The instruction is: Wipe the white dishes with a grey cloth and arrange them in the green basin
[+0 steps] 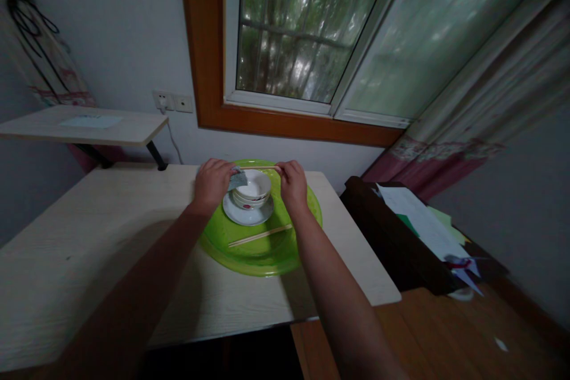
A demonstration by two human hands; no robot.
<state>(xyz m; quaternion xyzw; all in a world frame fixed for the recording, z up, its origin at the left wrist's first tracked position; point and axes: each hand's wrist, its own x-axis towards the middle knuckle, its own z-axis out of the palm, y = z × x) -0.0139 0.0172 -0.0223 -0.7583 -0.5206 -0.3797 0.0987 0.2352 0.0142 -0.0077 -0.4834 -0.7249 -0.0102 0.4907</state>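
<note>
My left hand (212,185) is closed on a grey-green cloth (238,179) at the far side of a round green tray (262,267). Between my two hands a thin chopstick (260,167) stretches level above the tray; one end meets the cloth in my left fingers. The other end is pinched by my right hand (293,185). Whether it is one chopstick or two together I cannot tell. Below them, a stack of white bowls (256,185) stands on a white plate (234,212) in the tray. A pair of chopsticks (259,236) lies slanted on the tray's near part.
The tray rests on a pale wooden table (57,261). A small raised shelf (35,122) with a paper sheet stands at the back left, near wall sockets (173,101). To the right is a dark cabinet (378,225) bearing papers. A window is behind the table.
</note>
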